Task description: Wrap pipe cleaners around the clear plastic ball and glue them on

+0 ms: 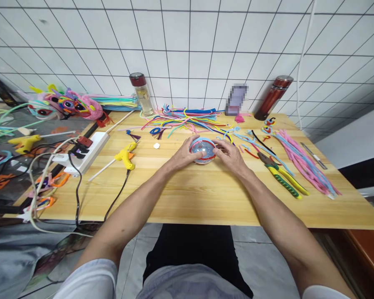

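A clear, round plastic dome or ball (203, 147) sits in front of me over the middle of the table, with light-blue pipe cleaner along its upper edge and a red one curving round its lower part. My left hand (188, 153) is closed round its left side, the thumb lying across the front. From the right, my right hand (227, 153) grips the rim with thumb and fingers. Whether the dome touches the tabletop, I cannot tell. Behind it lies a loose pile of coloured pipe cleaners (187, 118), and light-blue strands (252, 139) lie to the right.
Pliers (280, 174), pink and blue pipe cleaners (305, 162) and a pen-like tool (313, 155) are at right. A yellow glue gun (126, 155) and power strip (90, 153) with cables are at left. A glass bottle (143, 95), phone (237, 99) and red flask (273, 97) stand behind.
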